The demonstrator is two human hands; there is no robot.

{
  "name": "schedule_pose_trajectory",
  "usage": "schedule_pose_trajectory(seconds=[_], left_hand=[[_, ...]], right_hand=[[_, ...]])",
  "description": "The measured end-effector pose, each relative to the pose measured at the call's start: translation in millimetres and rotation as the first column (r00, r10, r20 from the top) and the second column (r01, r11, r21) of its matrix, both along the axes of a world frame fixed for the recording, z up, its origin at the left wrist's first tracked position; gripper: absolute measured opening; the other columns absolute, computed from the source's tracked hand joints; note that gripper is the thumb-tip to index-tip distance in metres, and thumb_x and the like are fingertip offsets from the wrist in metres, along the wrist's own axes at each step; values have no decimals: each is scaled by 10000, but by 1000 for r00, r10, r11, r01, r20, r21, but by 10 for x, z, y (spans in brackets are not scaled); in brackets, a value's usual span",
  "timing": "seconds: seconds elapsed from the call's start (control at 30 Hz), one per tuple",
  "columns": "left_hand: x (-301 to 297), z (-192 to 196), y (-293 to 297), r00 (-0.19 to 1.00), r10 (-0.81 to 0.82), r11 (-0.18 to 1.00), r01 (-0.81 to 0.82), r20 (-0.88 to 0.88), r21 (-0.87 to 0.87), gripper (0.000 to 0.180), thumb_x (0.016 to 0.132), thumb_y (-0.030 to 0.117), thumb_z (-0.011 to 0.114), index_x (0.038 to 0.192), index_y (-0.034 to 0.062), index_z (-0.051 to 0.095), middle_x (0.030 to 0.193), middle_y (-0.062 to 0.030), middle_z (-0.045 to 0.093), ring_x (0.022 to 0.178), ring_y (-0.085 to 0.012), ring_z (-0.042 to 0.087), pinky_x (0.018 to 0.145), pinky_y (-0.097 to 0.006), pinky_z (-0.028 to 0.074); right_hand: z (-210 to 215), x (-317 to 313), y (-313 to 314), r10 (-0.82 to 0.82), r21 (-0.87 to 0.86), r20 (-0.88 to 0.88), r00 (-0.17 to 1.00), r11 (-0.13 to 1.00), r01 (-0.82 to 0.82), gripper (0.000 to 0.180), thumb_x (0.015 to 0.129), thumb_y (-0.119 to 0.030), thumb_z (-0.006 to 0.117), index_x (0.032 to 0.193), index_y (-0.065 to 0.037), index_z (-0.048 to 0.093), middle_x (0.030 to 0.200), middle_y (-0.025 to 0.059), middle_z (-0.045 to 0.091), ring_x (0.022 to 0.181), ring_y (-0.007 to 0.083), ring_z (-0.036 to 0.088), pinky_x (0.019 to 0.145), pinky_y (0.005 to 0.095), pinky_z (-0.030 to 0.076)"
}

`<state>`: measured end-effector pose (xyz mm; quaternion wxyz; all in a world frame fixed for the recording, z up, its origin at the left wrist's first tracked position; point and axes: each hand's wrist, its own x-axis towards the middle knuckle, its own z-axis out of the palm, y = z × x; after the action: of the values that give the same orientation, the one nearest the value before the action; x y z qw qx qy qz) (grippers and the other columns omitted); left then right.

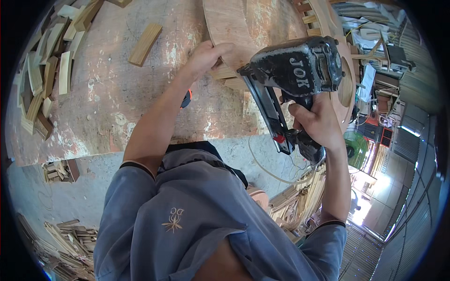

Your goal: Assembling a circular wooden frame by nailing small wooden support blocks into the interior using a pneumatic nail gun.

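My right hand [318, 122] is wrapped round the handle of a black nail gun [293, 63], which has a slanted magazine. The gun's nose points left, at the near end of a curved plywood panel [227, 28] on the workbench [112, 103]. My left hand [205, 60] grips the left edge of that panel, thumb on top and fingers hidden below. Short wood blocks [236, 84] show under the panel's near end, close to the gun's nose. Whether the nose touches the wood I cannot tell. A black and orange round tool [187, 99] is partly hidden by my left forearm.
One loose wood block [145, 44] lies left of the panel. Many short blocks [49, 75] are heaped along the bench's left side. A curved wooden frame [346, 89] stands at the right. A hose [255, 161] hangs below the bench, near stacked wood strips [300, 201].
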<state>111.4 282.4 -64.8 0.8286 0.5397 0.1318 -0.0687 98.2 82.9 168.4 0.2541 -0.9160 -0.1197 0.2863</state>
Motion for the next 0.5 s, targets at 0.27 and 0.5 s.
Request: schedule_pose_trajectory(seconds=[0.27, 0.5], left_hand=[[-14, -22, -52, 996, 86, 996, -87, -16, -26, 323, 875, 302, 643, 992, 2, 668, 834, -21, 659, 699, -84, 582, 610, -244, 456], [-6, -156, -58, 997, 75, 990, -72, 20, -118, 341, 889, 263, 636, 1072, -24, 651, 1040, -70, 672, 919, -119, 621, 804, -254, 485]], right_hand=[[-24, 33, -71, -34, 18, -21, 999, 999, 34, 198, 796, -24, 590, 983, 34, 562, 632, 33, 567, 519, 93, 549, 474, 259, 430], [5, 70, -45, -55, 107, 5, 998, 993, 54, 166, 788, -7, 579, 951, 22, 570, 791, 41, 614, 512, 85, 543, 442, 224, 431]])
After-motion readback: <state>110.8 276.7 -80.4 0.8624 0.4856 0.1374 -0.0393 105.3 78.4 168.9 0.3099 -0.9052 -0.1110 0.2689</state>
